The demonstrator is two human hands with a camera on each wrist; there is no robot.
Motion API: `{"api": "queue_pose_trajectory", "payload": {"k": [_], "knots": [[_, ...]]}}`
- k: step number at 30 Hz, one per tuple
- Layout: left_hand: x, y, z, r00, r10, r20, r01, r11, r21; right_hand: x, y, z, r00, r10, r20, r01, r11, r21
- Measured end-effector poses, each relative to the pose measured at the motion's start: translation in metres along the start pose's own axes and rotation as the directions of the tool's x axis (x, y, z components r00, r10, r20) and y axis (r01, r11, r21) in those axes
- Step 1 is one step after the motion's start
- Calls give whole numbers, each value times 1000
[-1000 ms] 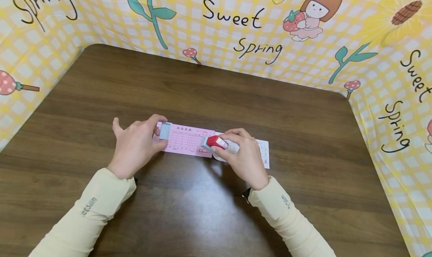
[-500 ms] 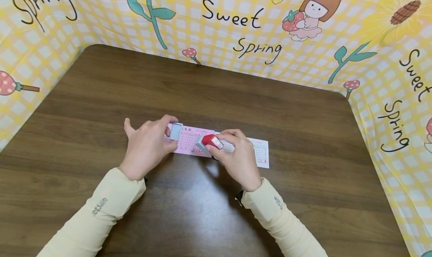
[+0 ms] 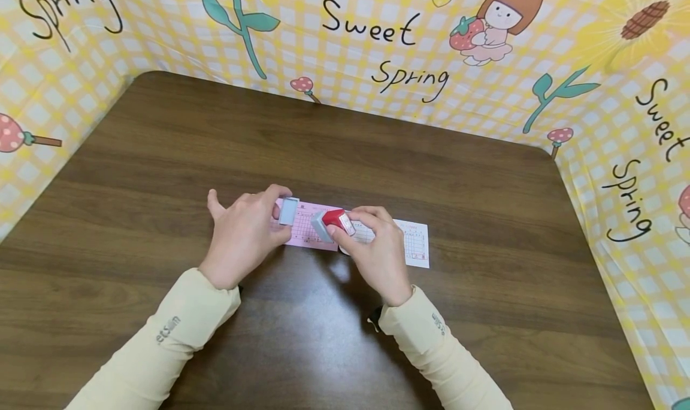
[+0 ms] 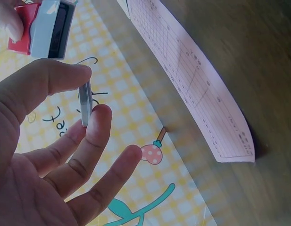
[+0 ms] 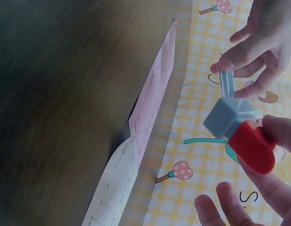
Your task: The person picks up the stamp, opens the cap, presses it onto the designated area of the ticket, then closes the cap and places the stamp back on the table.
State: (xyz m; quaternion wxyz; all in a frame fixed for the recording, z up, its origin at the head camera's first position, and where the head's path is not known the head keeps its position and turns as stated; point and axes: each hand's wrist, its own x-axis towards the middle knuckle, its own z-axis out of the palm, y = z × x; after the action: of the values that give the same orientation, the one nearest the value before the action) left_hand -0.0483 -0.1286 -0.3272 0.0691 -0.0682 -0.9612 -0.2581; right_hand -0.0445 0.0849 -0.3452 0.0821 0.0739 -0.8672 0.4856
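Observation:
My right hand (image 3: 380, 248) pinches a red stamp (image 3: 336, 219) with a grey base between thumb and forefinger. Tilted, the stamp points its dark printing face (image 4: 62, 30) toward the left hand. My left hand (image 3: 239, 233) holds the flat grey-blue stamp cap (image 3: 288, 211) by its edges, between thumb and fingertips. A narrow gap separates cap and stamp in the head view. Both hands are above a form book, whose pink page (image 3: 318, 243) spreads to the left and white page (image 3: 417, 236) to the right. Red stamped print (image 3: 418, 256) marks the white page's lower right corner.
The book lies on a dark brown wooden table (image 3: 323, 140). A yellow checked cloth (image 3: 242, 51) with printed words and cartoons rises along the table's back and sides.
My left hand has moved right with the cap, closing in on the stamp. The right hand has shifted slightly left, turning the stamp's base toward the cap.

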Motion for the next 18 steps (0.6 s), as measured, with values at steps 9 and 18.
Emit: {"api": "queue_pose_trajectory", "payload": {"k": [9,18], "knots": [[0,8,3,1000,16,12,-16,1000,4,0,-4,8,998,30,-59,-25,995,93],[1,16,7,999,35,7,-35,999,21,3,-6,16,989,90,-119,-72,987,143]]}}
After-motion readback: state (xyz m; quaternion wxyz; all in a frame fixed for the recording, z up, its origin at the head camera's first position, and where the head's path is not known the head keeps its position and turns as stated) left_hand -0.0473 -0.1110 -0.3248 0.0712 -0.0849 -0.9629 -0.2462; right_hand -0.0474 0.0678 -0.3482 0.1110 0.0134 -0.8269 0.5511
